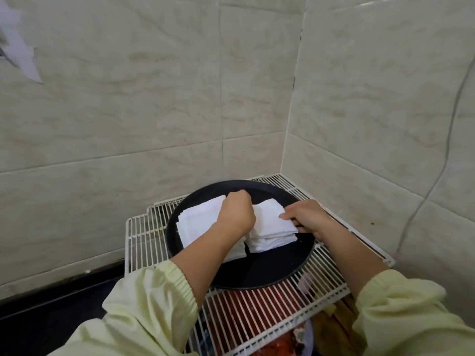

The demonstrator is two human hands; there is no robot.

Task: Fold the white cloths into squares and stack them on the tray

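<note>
Here, pale tiled walls (pixel 128 98) meet in a corner above a white wire rack (pixel 144 227). A round black tray (pixel 270 271) sits on the rack, carrying folded white cloths in a left stack (pixel 198 222) and a right stack (pixel 270 227), close together. The left hand (pixel 236 214) curls its fingers over the left stack's far edge. The right hand (pixel 311 219) pinches the right stack's outer edge.
</note>
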